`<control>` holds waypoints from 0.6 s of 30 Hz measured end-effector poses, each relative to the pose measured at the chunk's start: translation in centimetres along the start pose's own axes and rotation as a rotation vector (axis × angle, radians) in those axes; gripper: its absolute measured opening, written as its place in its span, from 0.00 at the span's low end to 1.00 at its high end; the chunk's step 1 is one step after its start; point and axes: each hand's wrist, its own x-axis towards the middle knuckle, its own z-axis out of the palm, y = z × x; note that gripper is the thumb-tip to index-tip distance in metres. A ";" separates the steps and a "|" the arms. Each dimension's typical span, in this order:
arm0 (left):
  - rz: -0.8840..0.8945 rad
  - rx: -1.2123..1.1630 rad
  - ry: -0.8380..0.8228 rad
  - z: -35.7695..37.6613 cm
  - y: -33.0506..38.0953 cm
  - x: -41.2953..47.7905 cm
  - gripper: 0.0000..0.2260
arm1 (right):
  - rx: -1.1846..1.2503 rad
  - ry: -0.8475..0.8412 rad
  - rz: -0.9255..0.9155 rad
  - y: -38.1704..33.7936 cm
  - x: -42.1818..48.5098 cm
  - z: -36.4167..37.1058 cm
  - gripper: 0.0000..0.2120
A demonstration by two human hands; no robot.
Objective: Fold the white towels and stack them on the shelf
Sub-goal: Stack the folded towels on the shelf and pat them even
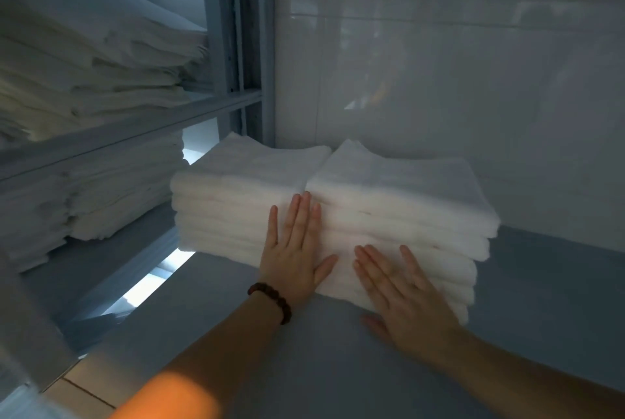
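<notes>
Pressing towels, flat hands (both)

Back wall: glossy white tile, one horizontal joint high up, one vertical joint toward the left. Faint blurred reflections on the glaze, including a small yellowish smear.

Shelf: flat grey-blue board, matte, meeting the wall at its rear edge.

Left of it: grey metal uprights with punched holes, standing side by side. A neighbouring rack's cross beam runs off leftward from them.

Bright white glow shows through the gap low down between the two racks.

Floor, lower left: pale beige tile, dark joint.

Overall light dim, cool, bluish.
</notes>
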 end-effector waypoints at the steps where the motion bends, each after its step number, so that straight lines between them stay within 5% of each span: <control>1: -0.001 -0.010 0.001 0.0 0.5 0.3 0.33 | 0.008 0.004 -0.018 -0.3 1.1 -0.2 0.35; 6: -0.036 -0.018 -0.010 1.3 1.3 1.2 0.29 | -0.097 -0.129 -0.022 1.2 4.0 0.5 0.36; 18: 0.073 -0.005 0.069 1.7 0.8 0.6 0.31 | -0.082 -0.117 -0.062 1.7 4.1 1.9 0.39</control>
